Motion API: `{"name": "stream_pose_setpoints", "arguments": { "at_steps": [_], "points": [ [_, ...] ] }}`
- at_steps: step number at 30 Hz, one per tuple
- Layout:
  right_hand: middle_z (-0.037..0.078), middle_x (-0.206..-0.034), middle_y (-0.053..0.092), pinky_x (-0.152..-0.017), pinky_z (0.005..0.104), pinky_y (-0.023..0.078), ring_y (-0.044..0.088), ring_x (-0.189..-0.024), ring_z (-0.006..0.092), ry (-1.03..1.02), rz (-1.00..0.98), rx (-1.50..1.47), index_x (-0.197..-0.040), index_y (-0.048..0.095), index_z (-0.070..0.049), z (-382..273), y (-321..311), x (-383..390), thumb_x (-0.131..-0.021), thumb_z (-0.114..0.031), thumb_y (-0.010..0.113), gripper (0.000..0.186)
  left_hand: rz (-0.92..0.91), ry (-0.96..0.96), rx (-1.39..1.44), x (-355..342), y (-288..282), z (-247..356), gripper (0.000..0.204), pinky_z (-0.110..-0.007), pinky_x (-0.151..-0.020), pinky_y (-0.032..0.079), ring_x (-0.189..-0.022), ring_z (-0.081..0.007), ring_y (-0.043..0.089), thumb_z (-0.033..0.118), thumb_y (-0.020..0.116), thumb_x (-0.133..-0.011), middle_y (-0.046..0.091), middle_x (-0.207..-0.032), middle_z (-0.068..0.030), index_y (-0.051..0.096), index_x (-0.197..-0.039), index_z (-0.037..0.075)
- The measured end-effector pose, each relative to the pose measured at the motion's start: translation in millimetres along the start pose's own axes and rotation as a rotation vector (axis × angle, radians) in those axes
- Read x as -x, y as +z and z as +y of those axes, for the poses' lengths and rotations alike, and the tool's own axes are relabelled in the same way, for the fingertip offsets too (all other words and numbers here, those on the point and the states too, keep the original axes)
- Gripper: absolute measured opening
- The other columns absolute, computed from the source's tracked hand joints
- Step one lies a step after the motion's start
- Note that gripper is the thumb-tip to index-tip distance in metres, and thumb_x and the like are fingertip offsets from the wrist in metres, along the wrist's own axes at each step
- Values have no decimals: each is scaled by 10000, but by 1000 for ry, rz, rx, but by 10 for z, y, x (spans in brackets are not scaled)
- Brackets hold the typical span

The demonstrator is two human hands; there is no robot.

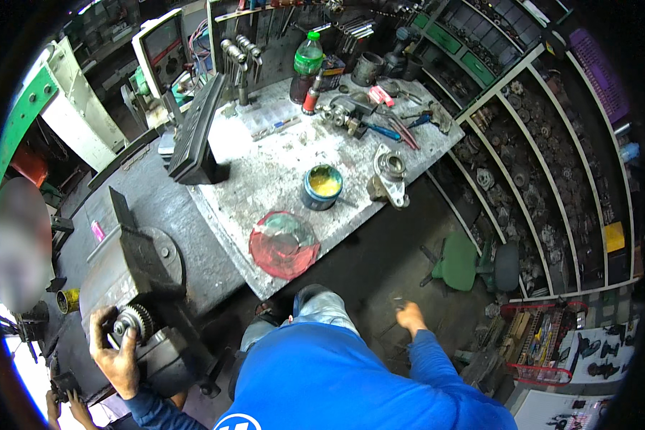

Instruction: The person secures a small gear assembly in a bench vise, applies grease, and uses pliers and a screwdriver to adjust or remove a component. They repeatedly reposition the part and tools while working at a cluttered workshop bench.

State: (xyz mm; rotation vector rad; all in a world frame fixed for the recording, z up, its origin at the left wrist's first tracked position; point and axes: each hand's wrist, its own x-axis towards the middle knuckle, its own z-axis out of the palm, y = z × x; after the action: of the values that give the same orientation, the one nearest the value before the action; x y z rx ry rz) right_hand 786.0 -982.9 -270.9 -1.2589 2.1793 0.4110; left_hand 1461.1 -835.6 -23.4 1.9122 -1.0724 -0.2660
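My left hand (pixel 115 356) is wrapped round a dark steel gear (pixel 137 320) with a lighter hub. The gear rests at the jaws of a big bench vise (pixel 125 276), and my fingers and thumb lie over its near side. Away from the bench, over the floor, my right hand (pixel 411 317) is closed. A small dark tip shows at its fingers, too small to name. On the metal-topped table ahead stand an open tin of yellow grease (pixel 323 188) and a metal flanged housing (pixel 390 179). A red round plastic lid or bag (pixel 284 245) lies by the near corner.
Pliers (pixel 407 135), a green-capped bottle (pixel 309 56) and a black case (pixel 197 132) occupy the table's far part. Parts shelves (pixel 545 165) line the right side, near a green stool (pixel 460 262). Another person's hands (pixel 72 408) show at lower left.
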Motion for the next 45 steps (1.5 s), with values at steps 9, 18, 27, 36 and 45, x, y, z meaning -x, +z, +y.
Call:
{"name": "stream_pose_setpoints", "arguments": {
  "at_steps": [9,18,27,36,45],
  "points": [
    [247,-1146,752,-942,443,548,730,-1078,348,-406,686,-539,-1245,640,78,-648,-2314,-2146,-997,-146,690,338,249,-35,-199,187,102,-89,422,-378,-1059,471,-1122,-244,637,229,804,-921,696,-1191,-123,682,-1215,-47],
    [281,-1122,742,-926,506,552,714,-1078,458,-883,568,-384,-1348,627,0,-2733,-3520,-3384,-965,-206,730,447,851,-212,-845,950,762,-140,463,-437,-1136,467,-1314,-369,610,307,656,-1080,661,-1374,-229,653,-1368,-55],
    [129,-747,663,-679,407,502,605,-669,242,-1052,390,-546,-1277,662,35,-3631,-3659,-3432,-933,-88,732,372,722,-152,-989,1275,1364,94,600,-483,-1245,322,-1486,-370,452,379,621,-1077,521,-1590,-182,514,-1553,31],
    [92,-930,736,-712,299,515,655,-807,144,-1253,367,-620,-1305,615,70,-4080,-3894,-3398,-987,-48,688,347,1007,81,-1175,1017,1586,-103,635,-522,-1173,435,-1376,-423,568,450,651,-1035,597,-1496,-217,574,-1478,2],
    [174,-994,752,-821,338,549,713,-910,211,-1202,309,-664,-1317,597,93,-4278,-4037,-3248,-988,-73,689,380,1070,107,-1231,975,1628,-119,610,-507,-1154,459,-1345,-409,600,453,611,-1056,635,-1449,-210,596,-1445,-17]
  ]
}}
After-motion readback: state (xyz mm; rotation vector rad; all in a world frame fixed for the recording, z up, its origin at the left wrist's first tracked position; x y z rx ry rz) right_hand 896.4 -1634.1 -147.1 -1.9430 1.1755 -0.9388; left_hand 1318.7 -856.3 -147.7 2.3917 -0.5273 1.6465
